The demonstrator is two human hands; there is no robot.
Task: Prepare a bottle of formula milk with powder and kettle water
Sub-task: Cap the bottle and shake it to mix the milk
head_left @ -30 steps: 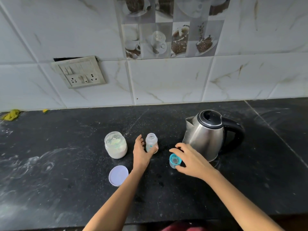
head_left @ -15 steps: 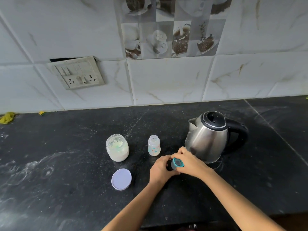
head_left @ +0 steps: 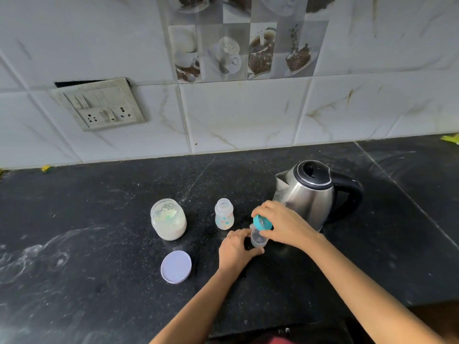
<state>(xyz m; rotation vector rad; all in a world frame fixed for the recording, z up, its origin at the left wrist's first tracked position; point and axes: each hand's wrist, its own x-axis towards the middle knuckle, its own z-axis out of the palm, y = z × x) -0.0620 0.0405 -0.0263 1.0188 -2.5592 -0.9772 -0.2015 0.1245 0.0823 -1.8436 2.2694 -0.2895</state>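
A small clear baby bottle [head_left: 224, 217] stands open on the black counter [head_left: 99, 232]. Left of it sits an open jar of white powder [head_left: 169, 219], with its pale lilac lid [head_left: 176, 266] lying flat nearer to me. A steel kettle [head_left: 313, 194] with a black handle stands at the right. My right hand [head_left: 283, 223] holds the teal teat ring [head_left: 262, 222], tilted. Just below the ring, my left hand [head_left: 236, 249] grips the clear cap [head_left: 258, 239]. Both hands are between the bottle and the kettle.
A tiled wall rises behind the counter, with a switch and socket plate [head_left: 99, 105] at the left. Yellow scraps lie at the counter's far left [head_left: 46, 168] and far right [head_left: 450, 139] edges. The counter's front edge runs close under my arms.
My left hand left the bottle and came over to the teal ring and cap. The clear cap has come apart from the teal ring, which my right hand has lifted and tilted.
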